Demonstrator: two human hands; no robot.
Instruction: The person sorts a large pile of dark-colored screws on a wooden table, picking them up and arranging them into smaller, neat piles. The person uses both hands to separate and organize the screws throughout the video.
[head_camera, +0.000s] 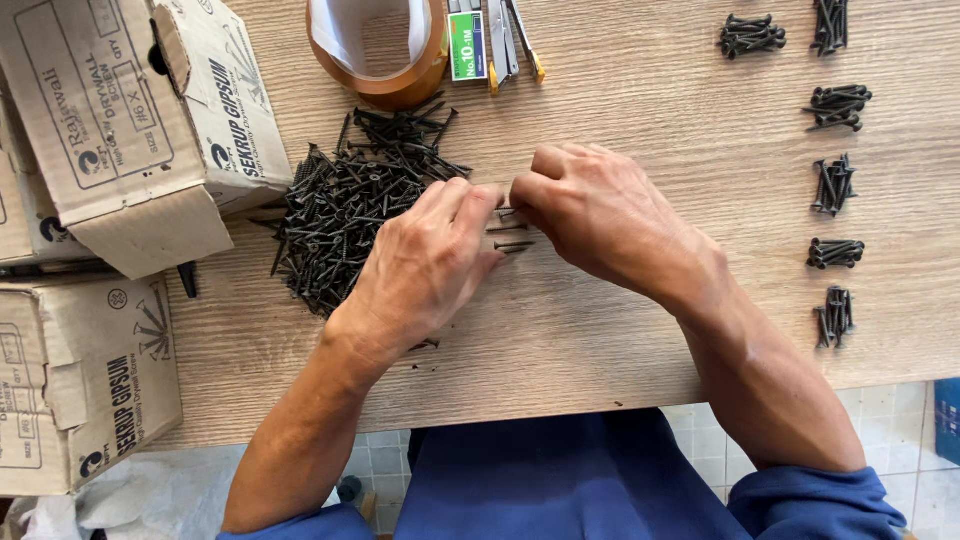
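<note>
A big loose pile of black screws (345, 195) lies on the wooden table (620, 340). My left hand (425, 265) rests palm down at the pile's right edge, fingers curled over a few screws. My right hand (595, 215) sits just to its right, fingertips meeting the left hand's. Between and below the fingertips a few single screws (512, 235) lie side by side on the wood. What the fingers pinch is hidden.
Several small bundles of screws (835, 185) lie in a column at the right, with more at the top (750, 35). A tape roll (385, 50) and a stapler with a small box (495, 40) sit at the top. Cardboard boxes (120, 120) stand on the left.
</note>
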